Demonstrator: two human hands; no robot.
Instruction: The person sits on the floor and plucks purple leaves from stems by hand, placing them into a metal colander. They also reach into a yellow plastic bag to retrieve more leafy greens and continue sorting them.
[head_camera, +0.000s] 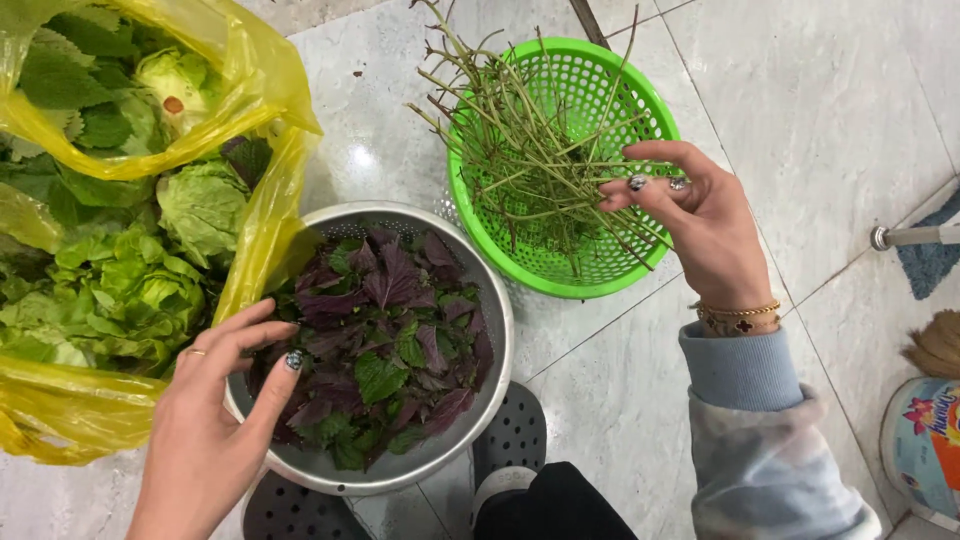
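under left hand (215, 420): metal colander (497, 330), purple leaves (385, 335); green basket (640, 265), stems (530, 150).

Bright, even indoor light from overhead, small white glare spot on the glossy floor tiles (362, 157) far of the metal colander (497, 330), soft faint shadows, yellow bag (262, 90) shining translucent at left, sharp focus throughout, slight stretch at edges

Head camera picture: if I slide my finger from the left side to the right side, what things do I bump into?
Yellow bag of lettuce → left hand → metal colander of purple and green leaves → green basket of bare stems → right hand → colourful round tub at the right edge.
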